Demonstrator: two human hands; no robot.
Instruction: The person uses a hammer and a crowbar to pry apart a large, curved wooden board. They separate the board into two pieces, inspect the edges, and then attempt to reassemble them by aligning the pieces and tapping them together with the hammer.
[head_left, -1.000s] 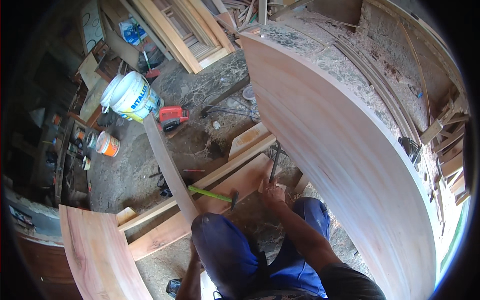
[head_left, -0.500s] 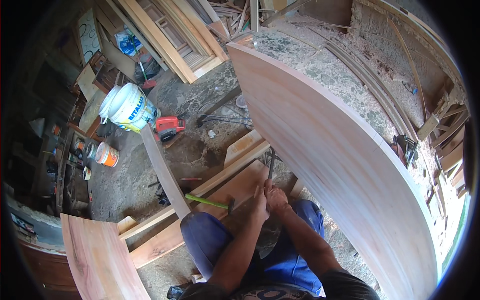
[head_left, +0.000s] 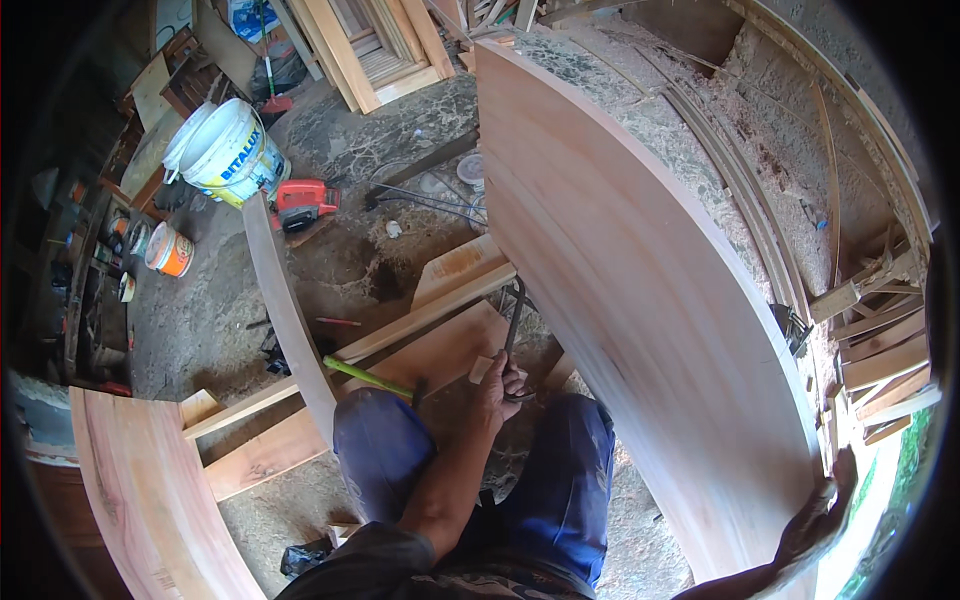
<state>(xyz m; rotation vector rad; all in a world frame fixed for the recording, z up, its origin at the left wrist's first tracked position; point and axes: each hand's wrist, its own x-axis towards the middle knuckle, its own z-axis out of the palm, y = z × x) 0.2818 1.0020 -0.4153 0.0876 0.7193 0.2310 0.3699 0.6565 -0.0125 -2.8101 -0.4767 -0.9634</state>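
Note:
My left hand [head_left: 494, 389] is closed around a dark metal pry bar [head_left: 515, 325] with a hooked upper end. That end is close to the lower left edge of a large curved wooden panel [head_left: 640, 290] standing on its edge. At the panel's near right end, my right hand [head_left: 818, 515] grips the rim, its fingers partly in shadow. A hammer with a bright green handle [head_left: 365, 374] rests across the wooden rails [head_left: 400, 328] by my left knee.
A second wide board [head_left: 150, 480] is at the lower left, with a narrow curved slat [head_left: 285, 300] nearby. Farther off are white buckets [head_left: 228, 155], a red power tool [head_left: 303, 205] with a cable, and an orange-white tub [head_left: 170, 250]. Long strips [head_left: 735, 190] lie behind the panel.
My right hand has left the pry bar and moved right to the panel's near end. My left hand still holds the bar. The whole view has shifted.

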